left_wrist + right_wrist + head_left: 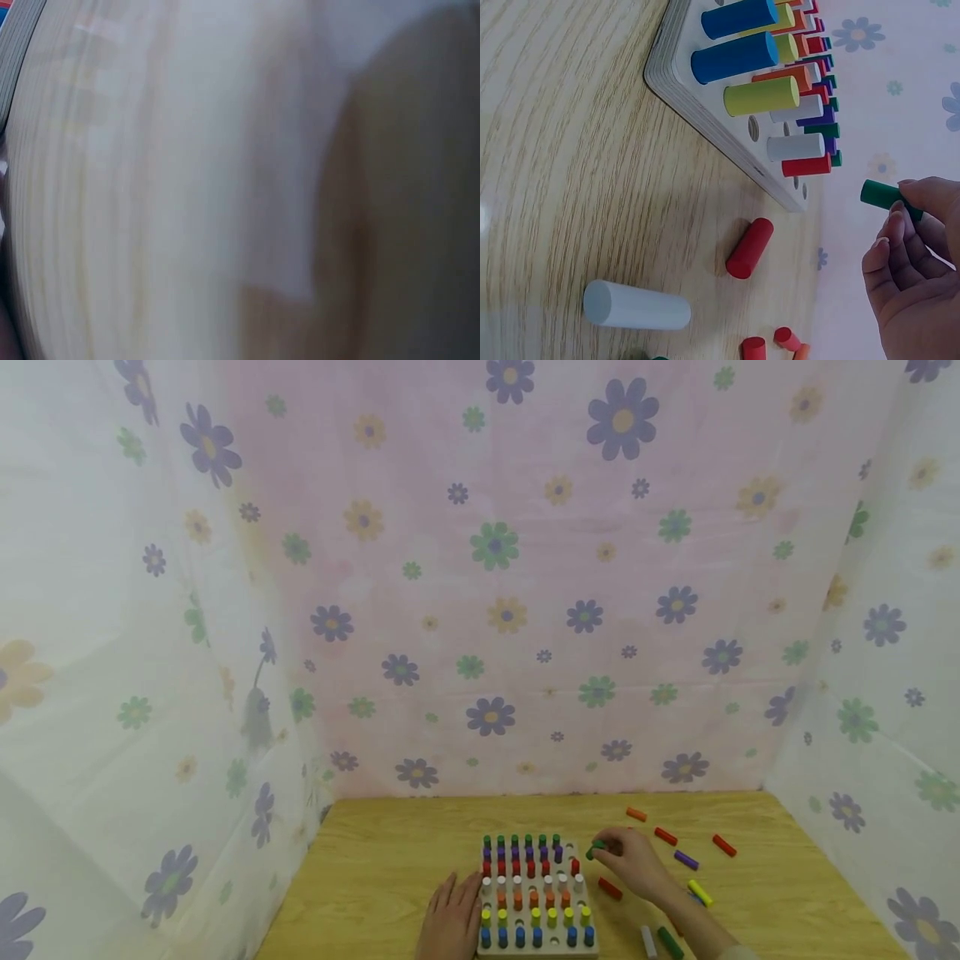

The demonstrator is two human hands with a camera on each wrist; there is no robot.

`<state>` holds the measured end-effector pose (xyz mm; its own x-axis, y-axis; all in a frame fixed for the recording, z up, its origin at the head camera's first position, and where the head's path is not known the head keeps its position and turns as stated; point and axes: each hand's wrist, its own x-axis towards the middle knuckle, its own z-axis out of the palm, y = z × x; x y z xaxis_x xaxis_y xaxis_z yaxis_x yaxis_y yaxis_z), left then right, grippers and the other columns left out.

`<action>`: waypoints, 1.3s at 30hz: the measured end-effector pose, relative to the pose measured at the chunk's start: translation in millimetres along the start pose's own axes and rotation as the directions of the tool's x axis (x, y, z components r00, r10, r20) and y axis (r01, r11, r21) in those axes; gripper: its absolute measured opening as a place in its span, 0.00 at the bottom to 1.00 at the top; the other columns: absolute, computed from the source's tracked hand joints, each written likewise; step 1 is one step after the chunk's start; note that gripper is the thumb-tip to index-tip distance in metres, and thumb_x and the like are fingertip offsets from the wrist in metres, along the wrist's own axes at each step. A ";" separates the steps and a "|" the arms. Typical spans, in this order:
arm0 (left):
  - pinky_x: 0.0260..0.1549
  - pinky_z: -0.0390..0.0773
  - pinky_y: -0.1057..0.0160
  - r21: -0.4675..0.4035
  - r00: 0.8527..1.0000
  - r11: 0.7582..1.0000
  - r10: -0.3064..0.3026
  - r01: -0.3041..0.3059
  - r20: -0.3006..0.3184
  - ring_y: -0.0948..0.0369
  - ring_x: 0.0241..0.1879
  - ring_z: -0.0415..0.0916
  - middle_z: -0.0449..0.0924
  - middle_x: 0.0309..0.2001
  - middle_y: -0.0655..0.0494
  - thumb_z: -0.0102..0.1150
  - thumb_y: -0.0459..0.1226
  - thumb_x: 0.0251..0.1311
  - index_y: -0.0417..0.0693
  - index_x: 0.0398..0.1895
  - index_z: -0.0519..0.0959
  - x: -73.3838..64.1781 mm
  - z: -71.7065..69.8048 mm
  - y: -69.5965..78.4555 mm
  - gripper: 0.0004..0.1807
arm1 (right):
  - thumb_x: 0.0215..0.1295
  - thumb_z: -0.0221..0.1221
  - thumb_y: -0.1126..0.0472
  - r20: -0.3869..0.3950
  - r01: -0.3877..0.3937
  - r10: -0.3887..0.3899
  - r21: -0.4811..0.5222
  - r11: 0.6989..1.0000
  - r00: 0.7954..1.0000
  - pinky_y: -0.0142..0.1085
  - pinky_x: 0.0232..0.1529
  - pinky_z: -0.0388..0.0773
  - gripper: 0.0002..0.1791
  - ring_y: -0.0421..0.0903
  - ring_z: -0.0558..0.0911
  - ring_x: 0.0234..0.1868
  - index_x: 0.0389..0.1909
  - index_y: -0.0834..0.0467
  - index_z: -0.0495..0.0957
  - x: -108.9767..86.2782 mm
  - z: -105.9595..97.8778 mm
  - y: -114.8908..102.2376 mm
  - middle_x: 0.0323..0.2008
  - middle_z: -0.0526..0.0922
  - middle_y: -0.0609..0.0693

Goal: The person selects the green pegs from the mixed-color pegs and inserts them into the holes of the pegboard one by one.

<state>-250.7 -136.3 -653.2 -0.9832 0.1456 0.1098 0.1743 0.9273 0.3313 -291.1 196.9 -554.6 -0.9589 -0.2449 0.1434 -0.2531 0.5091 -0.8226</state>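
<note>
My right hand (633,862) pinches a green peg (595,849) between thumb and fingers, just off the far right corner of a wooden pegboard (536,952). In the right wrist view, the green peg (880,193) is held in the air, tilted, apart from the board (705,124). Rows of green, purple, red, white, orange, yellow and blue pegs stand in the board, with some bare holes among them. Beside the board's left edge, my left hand (448,917) lies palm down, fingers extended. The left wrist view is mostly blurred wood.
Loose pegs lie on the wooden table (360,868) right of the board: a red peg (611,888) close to it, a white peg (648,942), a green peg (671,942), a yellow peg (700,893), a purple peg (686,860) and an orange peg (636,814). Flowered sheets surround the table.
</note>
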 end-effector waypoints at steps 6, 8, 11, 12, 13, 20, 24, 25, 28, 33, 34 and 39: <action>0.72 0.63 0.38 0.000 1.000 1.000 -0.009 0.009 -0.004 0.45 0.72 0.63 0.76 0.67 0.56 0.45 0.49 0.79 0.54 0.72 0.73 -0.6 -0.1 -0.6 0.24 | 0.69 0.64 0.67 0.007 0.015 -0.015 0.009 1.000 1.000 0.30 0.25 0.78 0.07 0.49 0.80 0.29 0.42 0.69 0.83 11.0 11.6 3.2 0.32 0.84 0.56; 0.72 0.64 0.39 0.007 1.000 1.000 -0.009 0.009 -0.008 0.45 0.72 0.63 0.76 0.67 0.57 0.44 0.49 0.79 0.55 0.72 0.73 -1.8 -0.6 -0.7 0.24 | 0.68 0.64 0.68 -0.002 0.009 -0.009 0.004 1.000 1.000 0.31 0.25 0.78 0.06 0.46 0.79 0.29 0.42 0.68 0.84 13.8 15.9 3.9 0.31 0.84 0.54; 0.71 0.65 0.39 0.015 1.000 1.000 -0.008 0.008 -0.017 0.45 0.72 0.64 0.76 0.67 0.57 0.44 0.50 0.79 0.55 0.72 0.73 -3.2 0.3 -1.1 0.24 | 0.68 0.64 0.68 -0.020 0.002 -0.002 -0.019 1.000 1.000 0.30 0.25 0.77 0.04 0.44 0.78 0.28 0.40 0.66 0.84 17.5 21.2 4.0 0.30 0.84 0.51; 0.71 0.65 0.39 0.014 1.000 1.000 -0.007 0.007 -0.017 0.45 0.72 0.64 0.76 0.67 0.57 0.43 0.50 0.79 0.56 0.72 0.73 -3.3 0.5 -1.2 0.25 | 0.68 0.64 0.68 -0.025 0.000 0.000 -0.025 1.000 1.000 0.30 0.25 0.77 0.04 0.43 0.78 0.29 0.40 0.65 0.85 18.4 22.5 3.7 0.30 0.84 0.50; 0.71 0.64 0.39 0.012 1.000 1.000 -0.008 0.008 -0.013 0.45 0.72 0.64 0.76 0.67 0.57 0.42 0.51 0.80 0.56 0.72 0.73 -3.1 0.6 -1.3 0.25 | 0.68 0.64 0.68 -0.031 0.000 -0.001 -0.033 0.999 1.000 0.30 0.24 0.77 0.04 0.43 0.78 0.28 0.39 0.65 0.85 19.5 23.5 3.7 0.30 0.83 0.50; 0.73 0.62 0.39 0.002 1.000 1.000 -0.003 0.003 -0.013 0.45 0.73 0.63 0.75 0.68 0.58 0.41 0.52 0.80 0.55 0.73 0.73 0.1 -1.6 -1.9 0.26 | 0.69 0.63 0.68 -0.061 -0.003 0.000 -0.034 0.999 0.998 0.31 0.23 0.77 0.05 0.42 0.78 0.28 0.42 0.66 0.85 29.3 31.3 6.1 0.30 0.83 0.51; 0.74 0.60 0.39 -0.006 1.000 1.000 -0.011 0.011 -0.010 0.45 0.73 0.62 0.75 0.69 0.58 0.42 0.51 0.79 0.54 0.73 0.73 0.9 -4.3 -1.0 0.26 | 0.69 0.64 0.68 -0.078 -0.055 0.051 -0.040 0.998 0.996 0.32 0.24 0.77 0.06 0.42 0.78 0.28 0.43 0.66 0.84 37.0 35.5 7.2 0.31 0.82 0.49; 0.74 0.60 0.39 -0.005 1.000 1.000 -0.011 0.011 -0.011 0.45 0.73 0.62 0.75 0.69 0.58 0.42 0.51 0.79 0.54 0.73 0.73 0.9 -4.6 -0.9 0.26 | 0.69 0.64 0.68 -0.086 -0.061 0.056 -0.048 0.997 0.995 0.32 0.24 0.78 0.06 0.42 0.78 0.28 0.43 0.66 0.85 38.7 36.3 7.6 0.30 0.82 0.49; 0.74 0.60 0.39 -0.001 1.000 1.000 -0.009 0.009 -0.014 0.45 0.74 0.62 0.75 0.69 0.58 0.42 0.51 0.80 0.55 0.73 0.73 0.9 -4.5 -0.7 0.25 | 0.68 0.65 0.68 -0.105 -0.080 0.072 -0.071 0.994 0.992 0.33 0.25 0.79 0.05 0.42 0.78 0.29 0.41 0.65 0.85 42.6 38.4 7.4 0.30 0.83 0.48; 0.74 0.60 0.39 -0.014 1.000 1.000 -0.004 0.004 -0.013 0.45 0.73 0.62 0.75 0.69 0.58 0.41 0.51 0.80 0.55 0.73 0.73 1.2 -4.0 -0.2 0.26 | 0.66 0.66 0.68 -0.124 -0.089 0.076 -0.100 0.991 0.989 0.38 0.29 0.82 0.03 0.43 0.80 0.31 0.38 0.64 0.86 45.7 40.8 7.4 0.30 0.83 0.48; 0.74 0.60 0.39 -0.019 1.000 1.000 -0.006 0.006 -0.008 0.45 0.73 0.62 0.75 0.69 0.58 0.41 0.52 0.80 0.55 0.73 0.73 1.3 -3.7 -0.3 0.26 | 0.66 0.66 0.68 -0.125 -0.096 0.083 -0.100 0.990 0.989 0.39 0.30 0.82 0.03 0.44 0.80 0.31 0.38 0.64 0.85 45.9 41.1 7.7 0.30 0.83 0.48; 0.73 0.62 0.38 -0.032 1.000 0.999 0.003 -0.003 0.001 0.44 0.73 0.63 0.76 0.68 0.57 0.41 0.51 0.80 0.55 0.73 0.73 0.2 -0.8 -0.9 0.25 | 0.66 0.66 0.68 -0.118 -0.120 0.107 -0.109 0.987 0.987 0.41 0.32 0.84 0.02 0.44 0.81 0.33 0.37 0.64 0.85 45.1 41.7 11.2 0.31 0.84 0.48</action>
<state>-251.0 -137.4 -652.7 -0.9828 0.1486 0.1095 0.1786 0.9156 0.3603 -331.9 157.2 -580.2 -0.9889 -0.0896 0.1184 -0.1485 0.6221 -0.7688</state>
